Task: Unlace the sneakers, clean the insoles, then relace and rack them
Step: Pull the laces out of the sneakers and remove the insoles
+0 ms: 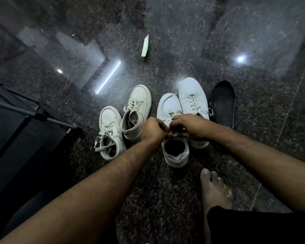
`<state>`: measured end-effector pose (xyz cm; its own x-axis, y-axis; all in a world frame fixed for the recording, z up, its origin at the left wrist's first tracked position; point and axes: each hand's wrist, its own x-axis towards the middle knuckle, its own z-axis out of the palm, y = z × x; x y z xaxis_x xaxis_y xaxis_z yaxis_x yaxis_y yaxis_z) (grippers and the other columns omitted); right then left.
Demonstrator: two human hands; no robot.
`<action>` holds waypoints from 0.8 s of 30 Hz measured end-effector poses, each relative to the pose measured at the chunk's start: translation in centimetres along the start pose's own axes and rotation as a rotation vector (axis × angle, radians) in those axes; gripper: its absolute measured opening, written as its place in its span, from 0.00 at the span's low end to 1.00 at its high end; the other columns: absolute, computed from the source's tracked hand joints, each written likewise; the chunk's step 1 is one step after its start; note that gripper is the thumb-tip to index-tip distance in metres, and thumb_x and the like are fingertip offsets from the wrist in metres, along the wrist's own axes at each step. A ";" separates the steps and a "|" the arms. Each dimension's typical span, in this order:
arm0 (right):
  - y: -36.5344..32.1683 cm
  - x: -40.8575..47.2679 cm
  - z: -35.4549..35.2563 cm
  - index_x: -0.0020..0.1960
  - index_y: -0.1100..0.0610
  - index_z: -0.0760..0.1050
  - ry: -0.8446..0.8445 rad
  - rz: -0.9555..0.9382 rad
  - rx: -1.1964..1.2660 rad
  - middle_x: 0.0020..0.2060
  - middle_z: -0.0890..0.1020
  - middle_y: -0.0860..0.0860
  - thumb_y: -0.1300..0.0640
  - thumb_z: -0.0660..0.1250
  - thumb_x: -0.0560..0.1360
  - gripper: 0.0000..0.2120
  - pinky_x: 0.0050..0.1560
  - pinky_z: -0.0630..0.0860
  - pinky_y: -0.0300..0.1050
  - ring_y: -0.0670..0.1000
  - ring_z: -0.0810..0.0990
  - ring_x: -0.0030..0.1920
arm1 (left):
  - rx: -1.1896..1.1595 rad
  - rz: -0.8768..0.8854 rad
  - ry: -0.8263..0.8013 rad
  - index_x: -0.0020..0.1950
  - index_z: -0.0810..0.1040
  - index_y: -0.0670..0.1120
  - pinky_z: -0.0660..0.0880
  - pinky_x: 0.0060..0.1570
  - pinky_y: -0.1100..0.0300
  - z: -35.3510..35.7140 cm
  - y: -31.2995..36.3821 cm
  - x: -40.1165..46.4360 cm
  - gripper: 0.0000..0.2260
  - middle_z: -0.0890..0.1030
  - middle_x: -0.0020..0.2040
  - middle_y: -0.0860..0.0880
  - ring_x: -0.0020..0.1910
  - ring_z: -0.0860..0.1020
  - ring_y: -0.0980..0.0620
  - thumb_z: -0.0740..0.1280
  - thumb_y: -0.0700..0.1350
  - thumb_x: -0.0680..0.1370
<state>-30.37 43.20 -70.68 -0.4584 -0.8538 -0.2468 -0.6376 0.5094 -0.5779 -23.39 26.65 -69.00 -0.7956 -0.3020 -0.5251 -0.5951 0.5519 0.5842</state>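
Both hands [152, 128] [187, 125] pinch lace [167, 123] over white sneaker [173, 152].

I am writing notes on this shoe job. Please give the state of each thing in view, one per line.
Left hand: pinches the lace.
Right hand: pinches the lace.
Near white sneaker: upright, lace being worked.
Far white sneaker: upright, laced.
Two cream sneakers: upright, laced.
Black insole: out, flat on floor.
Rack: nothing visible on it.
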 end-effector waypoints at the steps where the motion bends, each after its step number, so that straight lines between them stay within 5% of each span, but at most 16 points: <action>1: 0.2 0.0 -0.2 0.50 0.51 0.80 -0.028 -0.016 0.012 0.43 0.76 0.44 0.51 0.72 0.74 0.07 0.43 0.72 0.44 0.46 0.75 0.42 | 0.010 0.006 -0.025 0.36 0.84 0.45 0.79 0.36 0.62 0.1 0.0 0.0 0.07 0.84 0.32 0.50 0.29 0.80 0.60 0.80 0.37 0.66; 6: 1.2 -0.7 -0.6 0.48 0.52 0.83 -0.020 -0.032 0.083 0.43 0.75 0.41 0.55 0.76 0.71 0.06 0.45 0.70 0.33 0.42 0.76 0.43 | 0.069 0.047 -0.080 0.33 0.82 0.48 0.73 0.32 0.69 0.4 -0.2 0.2 0.10 0.82 0.30 0.52 0.26 0.75 0.65 0.80 0.37 0.67; 13: 0.9 -0.9 0.2 0.48 0.48 0.82 0.039 -0.001 -0.009 0.43 0.77 0.43 0.64 0.72 0.69 0.13 0.43 0.78 0.48 0.45 0.79 0.42 | 0.126 0.029 -0.078 0.30 0.82 0.48 0.84 0.43 0.51 0.3 0.0 0.4 0.10 0.85 0.34 0.47 0.32 0.82 0.52 0.80 0.37 0.66; 20: 0.5 -0.9 -0.3 0.48 0.46 0.79 -0.019 -0.017 -0.075 0.42 0.76 0.43 0.49 0.67 0.70 0.07 0.41 0.78 0.51 0.45 0.77 0.42 | 0.100 0.039 -0.076 0.38 0.84 0.44 0.84 0.38 0.48 1.1 0.1 -1.2 0.05 0.85 0.37 0.44 0.35 0.84 0.47 0.79 0.42 0.69; 24: 0.4 -1.4 -0.3 0.51 0.50 0.78 0.000 -0.082 -0.203 0.42 0.74 0.46 0.54 0.68 0.75 0.05 0.39 0.76 0.52 0.48 0.74 0.40 | 0.065 0.072 -0.017 0.35 0.83 0.46 0.83 0.36 0.47 1.3 0.0 -1.3 0.04 0.84 0.35 0.46 0.33 0.83 0.47 0.75 0.42 0.70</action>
<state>-30.17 44.61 -70.39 -0.4000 -0.8933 -0.2051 -0.7842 0.4494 -0.4279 -22.21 28.04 -69.16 -0.8337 -0.2466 -0.4941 -0.5274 0.6211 0.5797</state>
